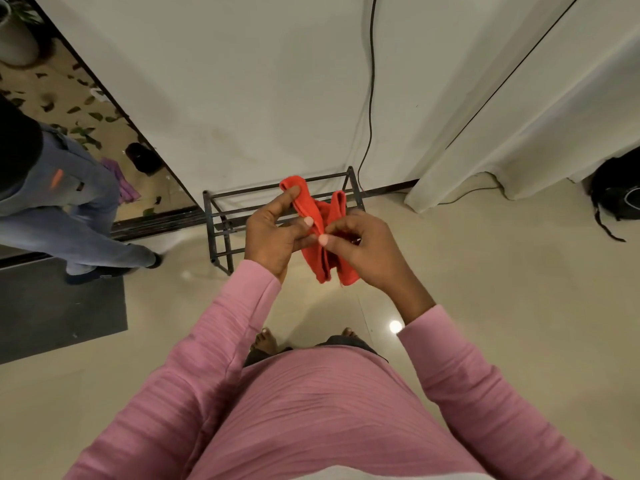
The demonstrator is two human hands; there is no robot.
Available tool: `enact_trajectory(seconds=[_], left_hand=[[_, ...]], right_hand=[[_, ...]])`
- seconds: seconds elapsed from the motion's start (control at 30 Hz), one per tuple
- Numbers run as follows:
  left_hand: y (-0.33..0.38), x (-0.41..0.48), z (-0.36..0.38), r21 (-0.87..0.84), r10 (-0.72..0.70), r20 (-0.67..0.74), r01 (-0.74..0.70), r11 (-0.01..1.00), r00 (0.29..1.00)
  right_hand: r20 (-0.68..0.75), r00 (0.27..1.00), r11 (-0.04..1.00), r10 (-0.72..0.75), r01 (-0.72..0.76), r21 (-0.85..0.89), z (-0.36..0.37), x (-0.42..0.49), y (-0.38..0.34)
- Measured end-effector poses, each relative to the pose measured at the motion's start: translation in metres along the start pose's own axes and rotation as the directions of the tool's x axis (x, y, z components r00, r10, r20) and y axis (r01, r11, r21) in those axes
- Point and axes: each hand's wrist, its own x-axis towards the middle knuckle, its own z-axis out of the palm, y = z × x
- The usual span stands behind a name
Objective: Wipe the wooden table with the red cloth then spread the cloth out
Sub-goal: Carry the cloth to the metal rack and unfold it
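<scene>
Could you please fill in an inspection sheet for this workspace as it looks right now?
Surface: no wooden table in view; only the glossy tiled floor.
Job's things: red cloth, bunched in folds, held in the air in front of the person.
Clutter: dark metal rack against the wall; dark mat at left; black backpack at right.
Hands: left hand and right hand both pinch the cloth, fingers curled on its folds.
Cables: black cable hangs down the white wall to behind the rack.
Surroundings: another person in jeans stands at left by a doorway; leaves lie on the ground beyond.
</scene>
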Motion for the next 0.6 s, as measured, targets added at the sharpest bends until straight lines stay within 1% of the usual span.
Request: enact_trajectory(seconds=[0.07,0.13,0.23,0.3,0.37,0.43,0.53,0.6], left_hand=[[-0.002,-0.001,0.003,0.003,0.010,-0.037,-0.010,1.000,0.999],[-0.003,0.000,0.004,-0.037,0.006,-0.052,-0.008,0.999,0.999],[-0.004,0.004,0.000,-0.066,0.023,-0.042,-0.026,0.998,0.999],[-0.004,0.005,-0.002,-0.029,0.039,-0.028,-0.040,0.999,0.999],[-0.003,0.004,-0.004,0.016,0.045,-0.018,-0.045,0.999,0.999],[-0.001,0.004,-0.008,0.058,0.041,-0.011,-0.040,0.998,0.999],[0.005,0.004,-0.014,0.134,0.052,0.031,-0.056,0.989,0.998],[0.011,0.007,-0.018,0.164,0.065,0.005,-0.065,0.984,0.998]], right_hand=[[-0.005,1.000,1.000,-0.007,0.007,-0.029,0.007,-0.003,-0.003],[-0.029,1.000,0.999,-0.002,0.001,-0.039,0.009,-0.002,-0.005],[0.023,1.000,1.000,0.017,-0.017,-0.025,0.008,0.001,-0.002],[0.100,0.994,0.999,0.033,-0.036,0.029,0.007,0.001,0.000],[0.132,0.990,0.991,0.055,-0.071,0.117,0.005,0.002,0.001],[0.120,0.989,0.975,0.087,-0.109,0.192,0.003,0.003,0.003],[0.104,0.990,0.966,0.097,-0.119,0.231,-0.003,0.004,0.009],[0.084,0.991,0.958,0.106,-0.125,0.259,-0.008,0.005,0.012]])
